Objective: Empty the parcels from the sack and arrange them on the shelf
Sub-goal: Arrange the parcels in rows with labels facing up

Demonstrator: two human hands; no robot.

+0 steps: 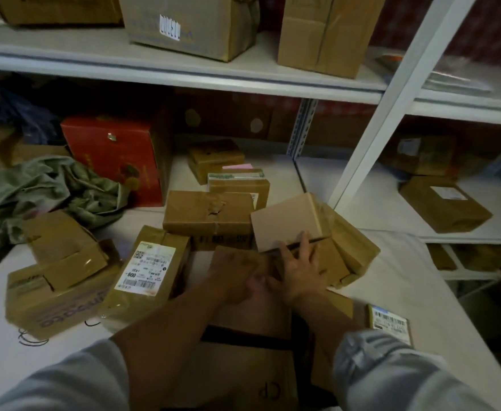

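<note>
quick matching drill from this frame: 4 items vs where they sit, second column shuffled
Items:
1. red box
2. green sack
3. parcel with big white label
4. right hand

Places:
A. crumpled at the left of the shelf
B. spread on a tilted parcel, centre right
C. standing at the back, just right of the sack
D. lying in front, left of the hands

Pairs: 1-C, 2-A, 3-D, 4-B
</note>
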